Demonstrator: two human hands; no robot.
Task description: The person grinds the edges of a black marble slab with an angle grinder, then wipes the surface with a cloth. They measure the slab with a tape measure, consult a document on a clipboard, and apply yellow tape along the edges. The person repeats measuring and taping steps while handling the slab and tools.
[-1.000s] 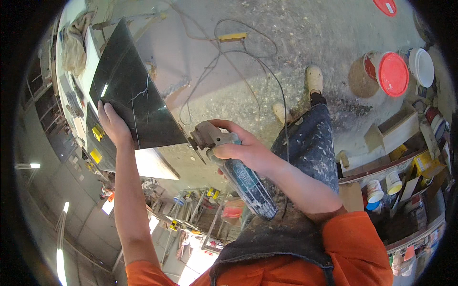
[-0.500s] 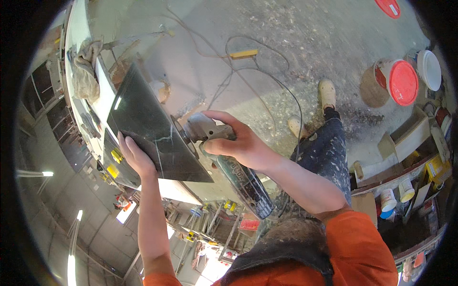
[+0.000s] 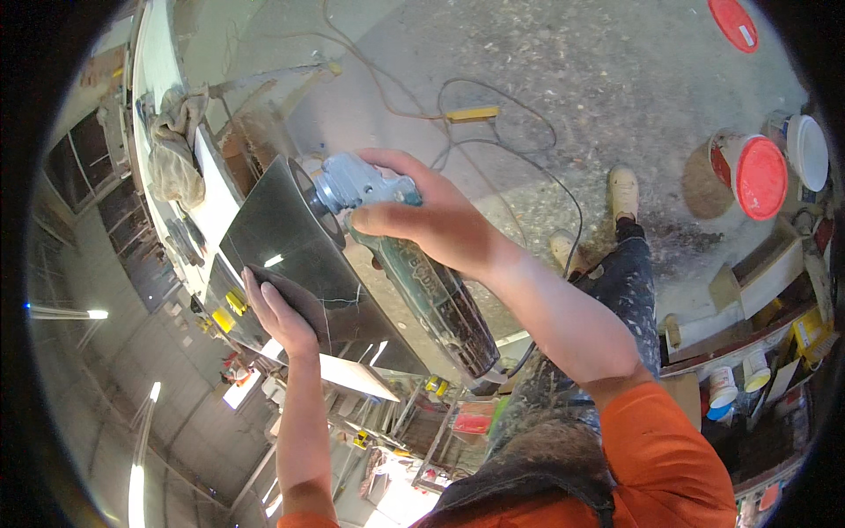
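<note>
My right hand [image 3: 440, 211] is wrapped around the front of an angle grinder [image 3: 427, 295], thumb over its near side. The grinder has a grey-blue metal head and a dusty dark green body. Its round disc [image 3: 317, 204] meets the right edge of a glossy dark slab [image 3: 273, 231] near the far corner; whether it touches the edge is hard to tell. My left hand [image 3: 286, 317] lies flat on the slab's left part, fingers stretched and together. A pale line crosses the slab's nearer part.
Behind the slab, a grey cloth [image 3: 176, 154] lies on a white-topped bench. A cable [image 3: 563, 189] loops over the dusty floor past a yellow bar [image 3: 473, 113]. Red-lidded [image 3: 760, 179] and white [image 3: 805, 151] buckets stand right, above wooden boxes [image 3: 766, 273].
The grinder in my right hand has moved along the slab's edge, from near its middle toward the far corner. My left hand remains on the slab. The whole view has shifted slightly.
</note>
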